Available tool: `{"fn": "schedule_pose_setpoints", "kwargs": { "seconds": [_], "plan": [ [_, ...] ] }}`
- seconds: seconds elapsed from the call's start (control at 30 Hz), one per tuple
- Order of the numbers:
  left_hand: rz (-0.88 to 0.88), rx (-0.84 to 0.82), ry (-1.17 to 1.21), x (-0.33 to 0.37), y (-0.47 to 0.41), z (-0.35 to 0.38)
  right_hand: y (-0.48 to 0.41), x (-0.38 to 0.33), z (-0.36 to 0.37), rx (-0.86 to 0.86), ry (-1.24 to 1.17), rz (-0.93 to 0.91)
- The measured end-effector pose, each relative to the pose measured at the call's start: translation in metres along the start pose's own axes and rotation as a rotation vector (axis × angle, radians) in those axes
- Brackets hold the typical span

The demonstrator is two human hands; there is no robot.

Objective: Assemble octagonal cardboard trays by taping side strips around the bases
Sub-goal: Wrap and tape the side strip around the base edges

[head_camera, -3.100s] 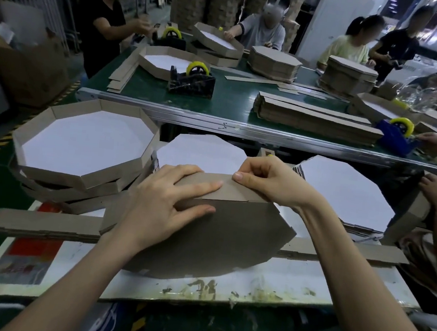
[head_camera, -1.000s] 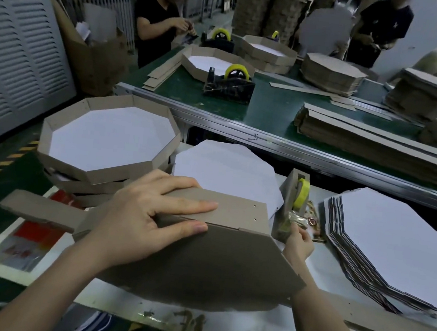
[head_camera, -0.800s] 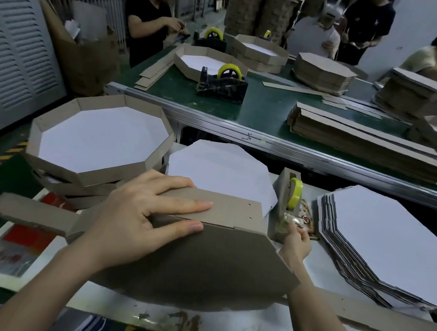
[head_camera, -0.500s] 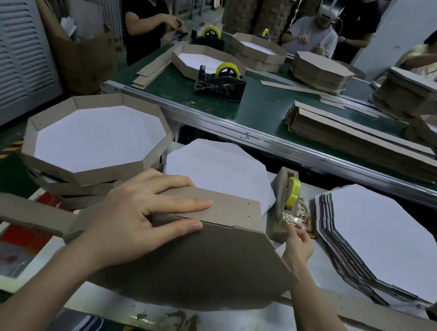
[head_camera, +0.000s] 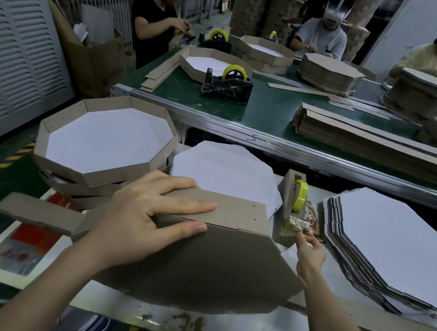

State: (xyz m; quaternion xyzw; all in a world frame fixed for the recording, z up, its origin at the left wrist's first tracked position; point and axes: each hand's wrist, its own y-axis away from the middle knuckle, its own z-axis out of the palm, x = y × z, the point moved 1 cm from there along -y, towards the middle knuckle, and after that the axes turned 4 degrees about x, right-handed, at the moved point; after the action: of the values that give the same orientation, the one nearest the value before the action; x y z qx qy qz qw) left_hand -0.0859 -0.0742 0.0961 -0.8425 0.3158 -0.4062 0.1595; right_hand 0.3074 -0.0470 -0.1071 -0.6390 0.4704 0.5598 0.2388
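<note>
At far left a stack of finished trays (head_camera: 120,177) sits on the desk (head_camera: 236,327). Just in front of it, the loose tail of the side strip (head_camera: 234,212) juts out to the left. The strip's long axis runs left to right along the raised far edge of the base (head_camera: 202,265), which is tilted with its brown underside toward the viewer. The left hand (head_camera: 143,216) lies spread across that edge, with straight fingers pressing the strip down and the thumb flat on the base.

To the right, just beside the strip's end, stands the tape holder (head_camera: 288,206). The right hand (head_camera: 310,251) is at its near foot, its fingertips apparently pinching the free end of the tape (head_camera: 300,194). A stack of bases (head_camera: 391,248) lies further right.

The seam that needs tape lies left of the right hand, so the next move is probably a short pull leftward.
</note>
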Motion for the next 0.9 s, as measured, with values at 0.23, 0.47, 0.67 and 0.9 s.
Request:
{"fn": "schedule_pose_setpoints", "kwargs": {
  "seconds": [0.23,0.47,0.67,0.9],
  "plan": [
    [-0.012,-0.009,0.001,0.002,0.0,0.0,0.022,0.012,-0.018,-0.181,0.232,-0.059],
    [-0.012,-0.044,-0.019,0.005,-0.002,-0.003,0.067,-0.086,0.017,-0.509,0.27,-0.235],
    [-0.021,-0.075,0.018,0.008,-0.005,-0.011,0.139,-0.166,0.015,-0.606,0.166,-0.493],
    [-0.168,0.128,0.283,0.014,-0.015,0.0,0.217,-0.216,-0.006,-0.61,0.226,-1.119]
  ]
}}
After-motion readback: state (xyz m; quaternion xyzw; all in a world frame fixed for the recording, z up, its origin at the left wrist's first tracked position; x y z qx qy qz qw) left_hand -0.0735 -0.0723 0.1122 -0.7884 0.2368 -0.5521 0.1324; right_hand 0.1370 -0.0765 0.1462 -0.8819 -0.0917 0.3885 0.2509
